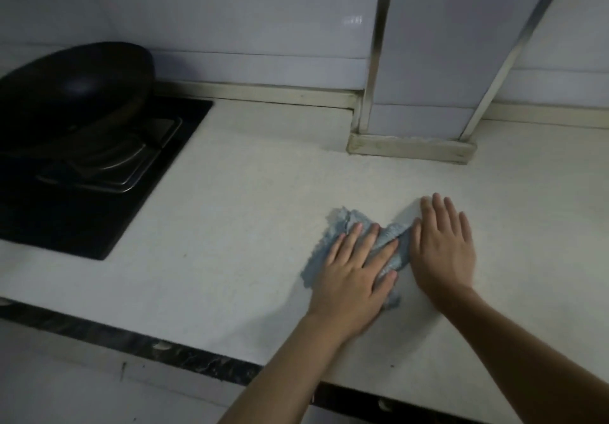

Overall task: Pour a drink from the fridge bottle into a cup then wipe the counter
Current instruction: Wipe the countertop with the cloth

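Head view: wiping step. Blue cloth (344, 221) lies bunched on the white counter (230, 212), lower right of centre in the frame. Left hand (354, 273) lies flat on top of the cloth, fingers straight and spread, pressing down, not gripping. Right hand (445, 247) is also flat with straight fingers, on the bare counter just right of the cloth; its thumb side may touch the cloth edge, but it's dim there and hard to tell. No bottle or cup in frame, so pouring is probably done.

To wipe well: press evenly through the left palm and flatten the bunched cloth so more of it meets the surface. Sweep in overlapping strokes toward the near edge, and use the right hand only to brace. Steer clear of the black stove (108, 199) and the dark pan (75, 84) at upper left, and get along the base of the tiled pillar (425, 61).
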{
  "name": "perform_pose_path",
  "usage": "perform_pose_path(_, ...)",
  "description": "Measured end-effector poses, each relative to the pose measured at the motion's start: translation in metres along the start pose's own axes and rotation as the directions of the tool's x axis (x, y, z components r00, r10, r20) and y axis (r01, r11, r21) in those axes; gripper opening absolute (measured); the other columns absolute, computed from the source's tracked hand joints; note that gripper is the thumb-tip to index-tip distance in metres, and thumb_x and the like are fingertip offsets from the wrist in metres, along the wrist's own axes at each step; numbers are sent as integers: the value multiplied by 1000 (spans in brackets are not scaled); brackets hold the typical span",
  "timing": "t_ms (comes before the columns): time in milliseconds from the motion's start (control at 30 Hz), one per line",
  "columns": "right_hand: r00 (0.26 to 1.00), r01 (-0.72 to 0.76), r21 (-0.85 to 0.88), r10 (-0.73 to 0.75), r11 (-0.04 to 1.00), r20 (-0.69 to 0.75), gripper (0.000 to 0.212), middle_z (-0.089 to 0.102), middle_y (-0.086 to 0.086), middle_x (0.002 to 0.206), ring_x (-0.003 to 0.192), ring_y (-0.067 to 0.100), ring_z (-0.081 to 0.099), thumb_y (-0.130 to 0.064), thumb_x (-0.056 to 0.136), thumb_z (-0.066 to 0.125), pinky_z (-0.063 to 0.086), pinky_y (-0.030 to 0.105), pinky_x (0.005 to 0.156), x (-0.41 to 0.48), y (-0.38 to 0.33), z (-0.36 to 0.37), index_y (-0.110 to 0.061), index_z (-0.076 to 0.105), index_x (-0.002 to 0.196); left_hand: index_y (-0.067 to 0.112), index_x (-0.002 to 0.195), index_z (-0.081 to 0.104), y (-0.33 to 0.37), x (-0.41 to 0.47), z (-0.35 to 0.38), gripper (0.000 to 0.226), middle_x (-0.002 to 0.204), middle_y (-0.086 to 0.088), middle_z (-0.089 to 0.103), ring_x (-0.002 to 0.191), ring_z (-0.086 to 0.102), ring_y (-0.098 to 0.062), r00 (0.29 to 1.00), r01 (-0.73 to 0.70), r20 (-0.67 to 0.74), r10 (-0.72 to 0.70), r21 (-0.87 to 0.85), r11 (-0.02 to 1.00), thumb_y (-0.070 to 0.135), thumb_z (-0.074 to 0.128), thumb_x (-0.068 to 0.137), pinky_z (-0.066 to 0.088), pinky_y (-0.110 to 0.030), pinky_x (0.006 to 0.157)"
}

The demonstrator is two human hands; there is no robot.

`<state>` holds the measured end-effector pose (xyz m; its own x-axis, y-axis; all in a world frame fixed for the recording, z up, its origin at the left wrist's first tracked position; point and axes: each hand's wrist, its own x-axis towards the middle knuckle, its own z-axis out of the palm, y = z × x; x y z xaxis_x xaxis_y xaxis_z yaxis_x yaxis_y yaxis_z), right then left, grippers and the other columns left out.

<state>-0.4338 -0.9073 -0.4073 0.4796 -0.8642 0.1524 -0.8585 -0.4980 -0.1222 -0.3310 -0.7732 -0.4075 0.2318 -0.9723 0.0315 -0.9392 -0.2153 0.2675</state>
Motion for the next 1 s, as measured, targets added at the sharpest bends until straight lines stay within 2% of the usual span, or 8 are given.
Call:
perform_pose_path(133, 997, 61, -69, -63, 996, -31, 60, 15, 9, 159, 148, 21, 4, -39, 100, 6, 9, 44, 120, -22, -20, -8, -12, 22, 151, 32, 153, 31, -15, -33, 1, 53, 164, 3, 22, 153, 10, -19, 997, -55, -57, 55, 13, 998, 49, 22, 104, 10, -42, 124)
perform_pose_path(367, 992, 126, -22, -127, 992, -23, 57, 21, 7, 158, 147, 20, 11, -37, 101, 8, 13, 43, 120, -72, -90, -14, -14, 24, 150, 32, 153, 32, -64, -96, -12, 52, 163, 1, 24, 152, 14, -20, 996, -52, -71, 55, 48, 997, 44, 29, 102, 16, -43, 123)
perform_pose_path(500, 983, 182, 24, -182, 983, 9, 57, 21, 6, 158, 147, 19, 13, -38, 101, 8, 16, 41, 120, -98, -137, -13, -14, 24, 150, 36, 156, 20, -102, -130, -25, 55, 165, 3, 13, 153, 4, -18, 999, 1, -33, 2, 80, 997, 46, 26, 102, 5, -39, 124)
perform_pose_path(600, 968, 241, 80, -245, 967, 51, 60, 13, 4, 159, 147, 18, 8, -41, 99, 2, 14, 40, 120, -114, -169, -10, -16, 17, 152, 43, 155, -4, -140, -151, -43, 54, 164, 10, -13, 150, -19, -13, 993, 114, -8, -114, 102, 988, 53, 10, 103, -9, -36, 123)
perform_pose_path(700, 959, 267, 108, -275, 958, 69, 58, 13, 3, 160, 147, 18, 8, -39, 100, 5, 12, 39, 120, -123, -187, -4, -17, 14, 152, 49, 151, -12, -187, -170, -60, 52, 162, 13, -17, 149, -21, -12, 971, 236, -45, -233, 89, 968, 55, 3, 102, -8, -37, 123)
perform_pose_path(867, 960, 261, 95, -269, 961, 82, 58, 14, 4, 160, 148, 19, 8, -37, 100, 7, 10, 38, 121, -130, -179, 2, -15, 14, 153, 38, 156, 7, -243, -183, -71, 58, 163, 8, -3, 152, -4, -18, 909, 410, -110, -403, 46, 911, 56, 17, 101, -4, -36, 123)
perform_pose_path(933, 966, 238, 87, -245, 967, 84, 59, 13, 4, 160, 148, 18, 6, -38, 99, 4, 10, 38, 121, -130, -168, 1, -15, 12, 153, 35, 157, 13, -243, -177, -72, 56, 165, 3, 3, 153, 1, -22, 895, 436, -114, -432, 7, 900, 50, 23, 104, 1, -43, 124)
perform_pose_path(1000, 975, 201, 82, -207, 976, 78, 59, 14, 4, 160, 148, 18, 8, -38, 99, 4, 11, 39, 121, -128, -153, -3, -15, 14, 152, 32, 154, 23, -241, -168, -72, 55, 165, -3, 8, 152, 3, -29, 910, 405, -120, -398, 46, 913, 49, 17, 102, 5, -51, 123)
